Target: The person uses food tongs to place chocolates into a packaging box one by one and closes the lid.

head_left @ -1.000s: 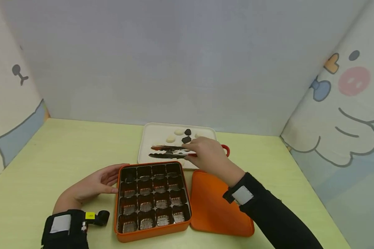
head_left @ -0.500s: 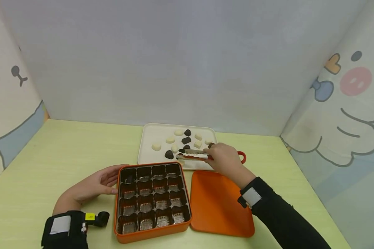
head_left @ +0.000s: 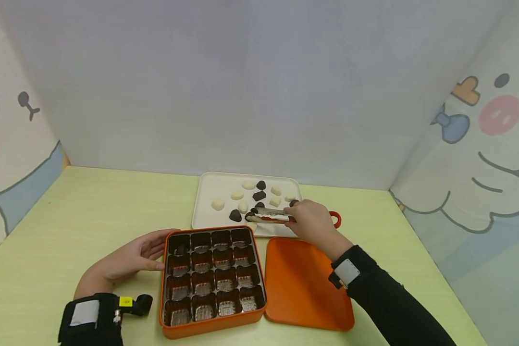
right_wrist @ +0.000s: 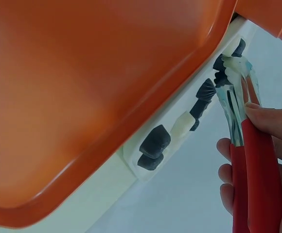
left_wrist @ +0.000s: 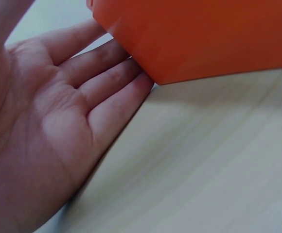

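Note:
My right hand (head_left: 313, 221) grips the red-handled tongs (right_wrist: 262, 179) over the white tray (head_left: 214, 185). The tongs' metal tips point left, at a dark chocolate piece (head_left: 249, 216) near the tray's front edge; whether they pinch it I cannot tell. My left hand (head_left: 134, 252) rests against the far left corner of an orange box (head_left: 212, 324). In the left wrist view its fingers (left_wrist: 107, 80) lie nearly straight along the box's side. A dark divided insert (head_left: 212, 269) fills the box. Its far left compartment looks darker; its contents are unclear.
Several dark and cream chocolate pieces lie across the tray, among them a cream one (head_left: 218, 204) and a dark one (head_left: 259, 195). An orange lid (head_left: 307, 288) lies right of the box, below my right forearm. A grey wall (head_left: 259, 96) rises behind the table.
Over the second my right hand has moved right and slightly nearer, bringing the tongs' tips down to the dark pieces at the tray's front. My left hand and the box stay put.

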`<state>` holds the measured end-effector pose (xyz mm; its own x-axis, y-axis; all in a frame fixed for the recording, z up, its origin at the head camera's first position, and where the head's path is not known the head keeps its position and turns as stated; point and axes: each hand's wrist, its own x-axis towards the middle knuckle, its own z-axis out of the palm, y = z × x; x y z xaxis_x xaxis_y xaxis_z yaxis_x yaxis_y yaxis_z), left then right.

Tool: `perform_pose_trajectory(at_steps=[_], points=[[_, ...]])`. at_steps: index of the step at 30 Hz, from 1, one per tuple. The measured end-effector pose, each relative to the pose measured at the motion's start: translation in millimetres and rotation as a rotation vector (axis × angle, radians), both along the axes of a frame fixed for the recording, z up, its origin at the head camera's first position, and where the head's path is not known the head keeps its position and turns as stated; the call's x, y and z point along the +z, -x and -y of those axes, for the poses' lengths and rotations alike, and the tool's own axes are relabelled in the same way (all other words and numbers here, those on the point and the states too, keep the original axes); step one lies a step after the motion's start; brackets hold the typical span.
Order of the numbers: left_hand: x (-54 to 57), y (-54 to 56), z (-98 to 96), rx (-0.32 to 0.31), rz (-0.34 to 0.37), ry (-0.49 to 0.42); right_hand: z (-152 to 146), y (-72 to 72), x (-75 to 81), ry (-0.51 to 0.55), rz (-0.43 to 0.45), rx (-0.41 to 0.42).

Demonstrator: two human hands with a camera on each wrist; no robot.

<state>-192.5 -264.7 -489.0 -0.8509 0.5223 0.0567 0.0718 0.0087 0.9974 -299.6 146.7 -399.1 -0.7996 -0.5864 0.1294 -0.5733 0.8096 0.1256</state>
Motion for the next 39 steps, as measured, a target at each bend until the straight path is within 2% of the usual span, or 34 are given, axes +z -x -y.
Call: perform_pose_trajectory(at_steps=[6,12,22,30,39], points=[[-0.1,-1.1,0.7,0.005,0.018,-0.012,0,-3.5,6.7,0.037,-0.032,0.009],[-0.9,-1.4,1.8,0.011,0.008,-0.010,4,-10.6,18.2,0.076,-0.095,0.089],[2.4,-0.6,0.7,0.021,0.009,0.008,27,-42.2,46.0,0.053,-0.169,0.229],[5.0,0.8,-2.9,0.019,-0.004,0.023,40,-59.2,51.1,0.039,-0.188,0.335],[5.4,0.4,-4.5,0.043,0.010,0.041,50,-67.1,46.6,-0.015,-0.214,0.400]])
